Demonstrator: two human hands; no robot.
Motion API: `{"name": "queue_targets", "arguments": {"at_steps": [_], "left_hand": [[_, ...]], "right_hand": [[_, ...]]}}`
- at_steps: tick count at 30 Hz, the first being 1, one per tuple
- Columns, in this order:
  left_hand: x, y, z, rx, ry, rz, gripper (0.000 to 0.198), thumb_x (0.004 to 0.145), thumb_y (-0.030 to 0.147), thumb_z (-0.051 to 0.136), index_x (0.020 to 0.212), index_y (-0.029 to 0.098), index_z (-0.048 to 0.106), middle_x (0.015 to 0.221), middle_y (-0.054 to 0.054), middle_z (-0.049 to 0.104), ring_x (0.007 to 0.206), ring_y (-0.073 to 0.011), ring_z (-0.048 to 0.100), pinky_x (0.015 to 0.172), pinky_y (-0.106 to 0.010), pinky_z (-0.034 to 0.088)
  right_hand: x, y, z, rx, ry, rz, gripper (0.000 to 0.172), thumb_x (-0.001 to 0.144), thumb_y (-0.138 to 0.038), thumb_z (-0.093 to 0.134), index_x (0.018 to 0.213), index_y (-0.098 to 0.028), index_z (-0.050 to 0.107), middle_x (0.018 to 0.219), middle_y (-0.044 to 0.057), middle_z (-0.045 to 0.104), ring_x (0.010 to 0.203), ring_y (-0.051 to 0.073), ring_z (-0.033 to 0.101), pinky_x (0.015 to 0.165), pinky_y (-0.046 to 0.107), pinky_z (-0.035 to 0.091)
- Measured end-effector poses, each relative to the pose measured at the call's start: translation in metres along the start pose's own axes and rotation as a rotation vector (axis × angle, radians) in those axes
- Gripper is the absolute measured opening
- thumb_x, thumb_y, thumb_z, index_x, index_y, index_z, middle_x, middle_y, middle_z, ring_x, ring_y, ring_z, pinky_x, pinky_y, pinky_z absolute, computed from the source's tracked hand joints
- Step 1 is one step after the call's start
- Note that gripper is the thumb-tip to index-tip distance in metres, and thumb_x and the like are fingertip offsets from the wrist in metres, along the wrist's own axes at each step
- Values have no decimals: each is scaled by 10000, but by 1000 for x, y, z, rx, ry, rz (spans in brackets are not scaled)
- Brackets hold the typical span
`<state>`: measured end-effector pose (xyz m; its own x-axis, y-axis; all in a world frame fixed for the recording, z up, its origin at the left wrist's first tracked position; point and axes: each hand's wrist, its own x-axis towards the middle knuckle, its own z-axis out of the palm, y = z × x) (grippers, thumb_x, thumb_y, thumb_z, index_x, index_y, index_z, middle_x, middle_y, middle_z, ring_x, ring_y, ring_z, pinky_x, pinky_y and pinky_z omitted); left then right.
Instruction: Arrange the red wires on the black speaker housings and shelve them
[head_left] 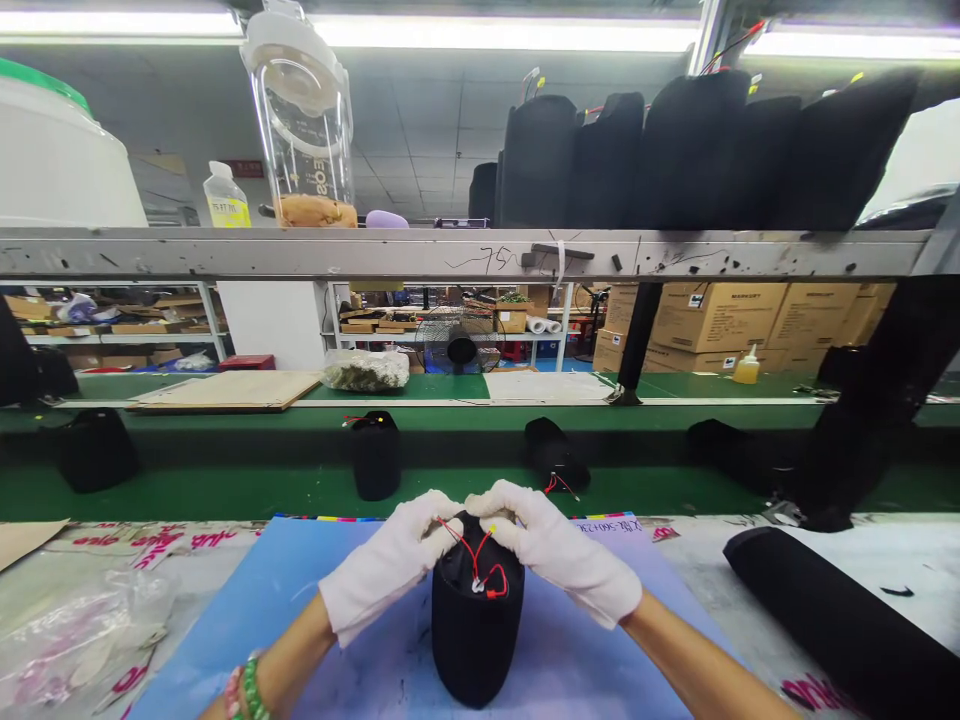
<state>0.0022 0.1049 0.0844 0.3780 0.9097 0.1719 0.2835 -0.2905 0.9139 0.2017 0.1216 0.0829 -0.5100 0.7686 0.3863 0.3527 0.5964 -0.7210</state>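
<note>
A black fabric-covered cylinder (476, 630) stands upright on a blue mat (375, 675), with thin red wires (480, 563) looping across its top. A small white connector and a yellow-tipped wire show among them. My left hand (390, 572) and my right hand (555, 548), both in white cotton gloves, grip the cylinder's top from either side. Their fingertips nearly meet above it, hiding part of the wiring.
Several similar black cylinders stand on a green conveyor belt (300, 490) beyond the mat. A long black roll (832, 620) lies to the right, and a clear plastic bag (82, 630) lies to the left. A metal shelf (450, 255) above holds a clear jar (304, 130).
</note>
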Motion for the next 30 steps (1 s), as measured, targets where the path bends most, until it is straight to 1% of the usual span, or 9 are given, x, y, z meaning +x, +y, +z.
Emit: {"name": "queue_targets", "arguments": {"at_steps": [2, 5, 10, 13, 18, 21, 24, 26, 30], "left_hand": [[-2, -3, 0, -7, 11, 4, 228, 879, 412, 575, 803, 199, 597, 710, 49, 503, 582, -96, 395, 512, -221, 340], [-4, -8, -2, -11, 25, 13, 239, 874, 404, 579, 999, 210, 645, 858, 3, 597, 609, -104, 447, 527, -227, 381], [-11, -8, -7, -32, -14, 5, 344, 925, 423, 504, 1155, 209, 643, 917, -38, 652, 639, -118, 483, 541, -232, 411], [-12, -8, -8, -45, -34, 13, 376, 955, 468, 433, 1107, 193, 640, 841, -16, 626, 637, -115, 466, 566, -234, 420], [-4, -10, -3, 48, -16, 39, 343, 935, 456, 473, 785, 183, 616, 686, 37, 516, 577, -98, 419, 518, -219, 359], [0, -6, 0, 140, 5, 75, 265, 919, 377, 493, 788, 191, 629, 707, 32, 545, 645, -121, 468, 588, -241, 381], [0, -3, 4, 227, 32, 123, 189, 897, 291, 487, 824, 203, 638, 793, 10, 609, 753, -151, 518, 716, -277, 405], [1, -3, 6, 272, 42, 138, 187, 886, 281, 481, 780, 207, 617, 773, 9, 606, 731, -154, 512, 716, -288, 402], [3, -6, 9, 306, 36, 143, 212, 882, 321, 470, 738, 216, 586, 736, 8, 598, 695, -160, 518, 700, -292, 418]], "right_hand": [[5, -2, -6, -114, -80, -92, 194, 797, -76, 477, 823, -214, 611, 795, -7, 548, 744, 142, 506, 720, 278, 425], [14, -4, -14, -277, -203, -199, 190, 751, -45, 513, 717, -203, 613, 724, -19, 476, 683, 138, 419, 674, 278, 363], [19, -14, -17, -434, -281, -232, 225, 741, -7, 497, 787, -181, 632, 757, 0, 528, 704, 144, 440, 677, 284, 351], [17, -24, -16, -460, -273, -206, 237, 721, 4, 496, 784, -187, 622, 757, -3, 536, 709, 146, 465, 678, 280, 362], [13, -36, -17, -393, -183, -184, 206, 684, 7, 489, 690, -192, 540, 805, -7, 506, 759, 153, 466, 737, 302, 380], [9, -31, -21, -273, -75, -161, 300, 655, 15, 494, 850, -210, 532, 985, 13, 505, 893, 166, 481, 847, 320, 411], [3, -22, -23, -145, -48, -114, 318, 750, -65, 533, 1020, -227, 489, 1028, 23, 529, 904, 168, 519, 811, 306, 472], [-2, -19, -20, -101, -69, -82, 278, 821, -108, 513, 1069, -232, 502, 1020, 27, 573, 908, 176, 559, 800, 312, 498], [-14, -28, -4, -77, -18, -108, 331, 838, -86, 441, 1101, -236, 574, 1131, 61, 585, 1068, 211, 552, 996, 392, 426]]}}
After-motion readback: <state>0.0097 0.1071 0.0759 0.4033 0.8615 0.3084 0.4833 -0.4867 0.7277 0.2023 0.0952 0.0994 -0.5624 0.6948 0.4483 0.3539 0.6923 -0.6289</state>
